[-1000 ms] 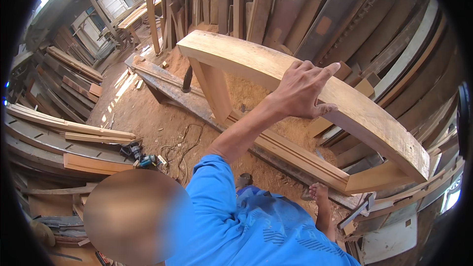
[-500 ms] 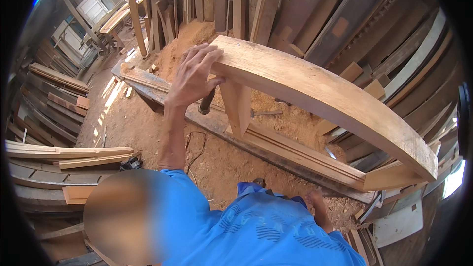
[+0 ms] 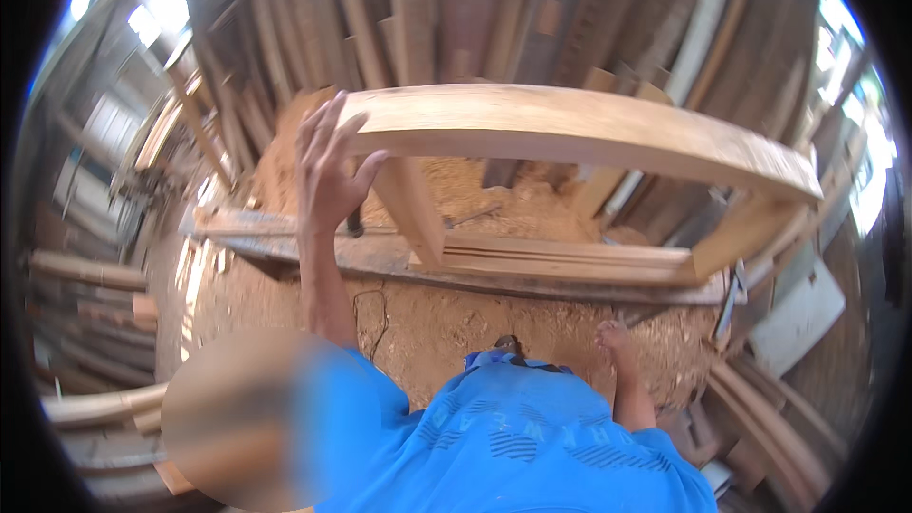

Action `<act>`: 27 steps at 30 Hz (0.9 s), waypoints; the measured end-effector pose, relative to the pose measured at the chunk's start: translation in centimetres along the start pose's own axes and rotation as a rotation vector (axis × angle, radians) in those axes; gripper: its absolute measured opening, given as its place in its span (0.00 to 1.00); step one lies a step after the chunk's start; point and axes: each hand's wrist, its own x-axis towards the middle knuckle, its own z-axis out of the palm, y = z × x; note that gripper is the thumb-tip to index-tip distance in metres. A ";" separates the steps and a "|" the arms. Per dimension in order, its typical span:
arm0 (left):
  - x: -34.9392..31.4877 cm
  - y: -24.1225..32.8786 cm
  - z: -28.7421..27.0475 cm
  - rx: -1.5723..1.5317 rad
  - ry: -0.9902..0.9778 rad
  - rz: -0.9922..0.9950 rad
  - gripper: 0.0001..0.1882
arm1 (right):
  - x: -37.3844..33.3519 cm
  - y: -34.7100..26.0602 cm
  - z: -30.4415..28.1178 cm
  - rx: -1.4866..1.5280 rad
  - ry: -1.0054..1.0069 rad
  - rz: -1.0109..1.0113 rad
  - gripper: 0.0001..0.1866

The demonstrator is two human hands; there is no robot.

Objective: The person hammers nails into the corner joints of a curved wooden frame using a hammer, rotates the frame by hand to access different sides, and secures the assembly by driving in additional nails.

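Observation:
A wooden frame (image 3: 570, 123) with a wide curved top rail stands upright on a long low bench (image 3: 351, 259). Its slanting end pieces join the rail to a grooved lower rail (image 3: 570, 261). My left hand (image 3: 328, 166) grips the left end of the top rail, fingers over the end and thumb against the near side. A short dark cylindrical piece (image 3: 354, 221) shows beside that wrist, on the bench. My right hand (image 3: 615, 334) hangs low near my body, away from the frame, with fingers loosely bent and apart and nothing visible in them.
Tall planks (image 3: 465, 19) lean along the far side. Sawdust (image 3: 465, 180) is heaped behind the bench. Stacked boards (image 3: 104, 323) lie at the left, more boards (image 3: 769, 418) at the lower right. A pale flat panel (image 3: 798, 304) leans at the right.
My view has turned, so the frame now lies more level across the picture. My left hand stays at the rail's left end. My right hand shows more fully, still off the frame.

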 end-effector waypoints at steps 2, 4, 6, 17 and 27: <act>0.0 4.6 1.1 -0.374 0.151 -0.010 0.23 | -1.7 5.2 -2.7 0.102 -0.015 -0.095 0.09; -1.3 10.2 4.1 -0.917 0.111 -0.100 0.19 | -0.4 15.0 -6.3 0.215 -0.059 -0.197 0.10; -7.4 16.5 9.6 -1.219 -0.226 -0.314 0.21 | -4.8 17.0 -5.1 -0.056 0.218 0.000 0.11; -35.0 34.3 24.4 -1.001 -2.037 0.955 0.30 | -26.4 40.3 7.0 -0.289 1.120 0.030 0.05; -32.0 32.8 29.7 -0.667 -1.876 1.213 0.26 | -29.5 28.1 44.8 1.357 0.942 1.039 0.11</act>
